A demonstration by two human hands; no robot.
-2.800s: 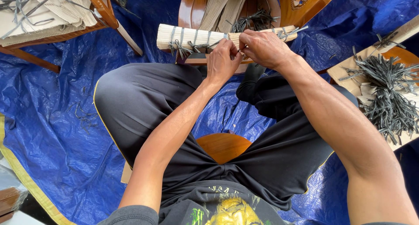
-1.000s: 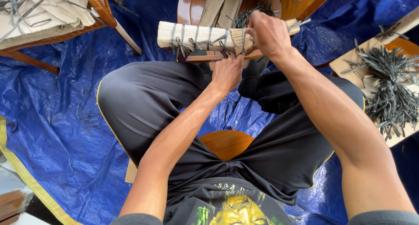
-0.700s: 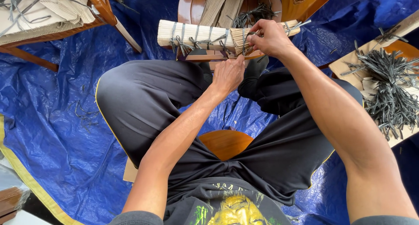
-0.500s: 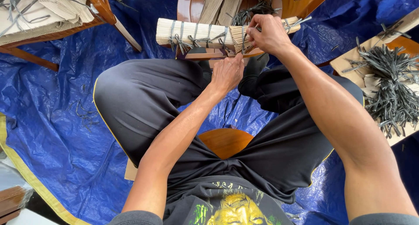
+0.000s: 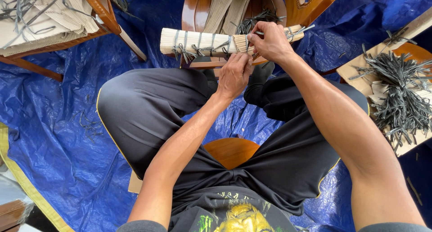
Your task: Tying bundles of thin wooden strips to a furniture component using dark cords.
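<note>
A person sits on a low wooden stool point(image 5: 230, 151), seen from above, knees spread wide in black trousers. Both bare arms reach away toward a pale roll of corrugated cardboard point(image 5: 202, 41) that lies crosswise at the far centre of the scene, wrapped around a brown wooden chair part.

Several grey straps point(image 5: 198, 47) ring the roll at intervals, each knotted at the near side with loose ends sticking out. The right hand point(image 5: 269, 42) rests on top of the roll near its right end, fingers curled and pinching a grey strap end between thumb and fingertips. The left hand point(image 5: 235, 74) sits just near of the roll, below the right hand, fingers folded in and closed on something small at the underside of the roll; what it grips is hidden by the knuckles.

Behind the roll stand more brown wooden chair pieces point(image 5: 198, 9) and strips of cardboard, with a dark tangle of straps among them.

At the right edge, a big loose heap of cut grey straps point(image 5: 398, 99) lies on a sheet of cardboard point(image 5: 355, 70), well apart from the hands. At the far left, another wooden frame point(image 5: 105, 11) carries folded cardboard and scattered straps.

A crumpled blue tarp point(image 5: 58, 124) covers the floor all around, with a few stray strap bits lying on it to the left of the knee.
</note>
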